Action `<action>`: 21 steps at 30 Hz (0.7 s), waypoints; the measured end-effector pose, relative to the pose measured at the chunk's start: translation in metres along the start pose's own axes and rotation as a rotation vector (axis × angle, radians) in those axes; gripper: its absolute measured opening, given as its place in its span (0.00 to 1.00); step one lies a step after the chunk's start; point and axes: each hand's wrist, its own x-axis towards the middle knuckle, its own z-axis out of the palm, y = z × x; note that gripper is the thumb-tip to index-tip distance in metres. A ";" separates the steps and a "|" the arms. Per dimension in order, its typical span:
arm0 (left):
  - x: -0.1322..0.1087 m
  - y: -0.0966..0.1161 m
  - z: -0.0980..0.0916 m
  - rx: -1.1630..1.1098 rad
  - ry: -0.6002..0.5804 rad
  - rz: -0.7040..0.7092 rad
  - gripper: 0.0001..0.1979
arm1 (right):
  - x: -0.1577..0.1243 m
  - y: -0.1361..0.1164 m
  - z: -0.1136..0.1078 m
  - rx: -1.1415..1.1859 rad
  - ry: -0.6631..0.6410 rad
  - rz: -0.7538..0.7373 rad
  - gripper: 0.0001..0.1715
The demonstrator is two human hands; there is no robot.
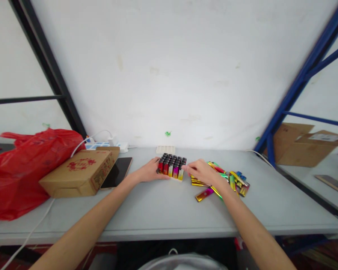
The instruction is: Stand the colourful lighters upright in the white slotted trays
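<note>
Several rows of lighters (171, 169) with black tops and shiny red, purple and yellow bodies stand upright, packed together in a low white tray (175, 179). My left hand (151, 171) is closed around the left side of this block, its fingers partly hidden behind it. At the opposite side, my right hand (202, 171) has its fingers drawn together on a lighter at the right end of the rows. Under and beside my right wrist lies a loose heap of metallic lighters (233, 181). One purple and gold lighter (204, 195) lies at the heap's near side.
Behind the block, a second white tray (165, 149) rests by the wall. To the left are a dark-screened phone or tablet (118, 171), a brown cardboard box (76, 174), a red plastic bag (30, 168) and a power strip (105, 144). Blue shelf posts (295, 82) rise at right.
</note>
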 end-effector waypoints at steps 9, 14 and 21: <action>0.002 -0.006 0.004 0.007 0.011 -0.018 0.33 | 0.107 0.039 0.005 -0.146 0.036 -0.093 0.11; 0.002 -0.002 0.004 0.029 0.059 -0.028 0.34 | 0.162 0.032 0.032 -0.251 -0.115 -0.126 0.14; 0.007 -0.013 0.012 0.123 0.088 -0.118 0.31 | 0.150 0.050 0.014 -0.248 -0.049 -0.087 0.06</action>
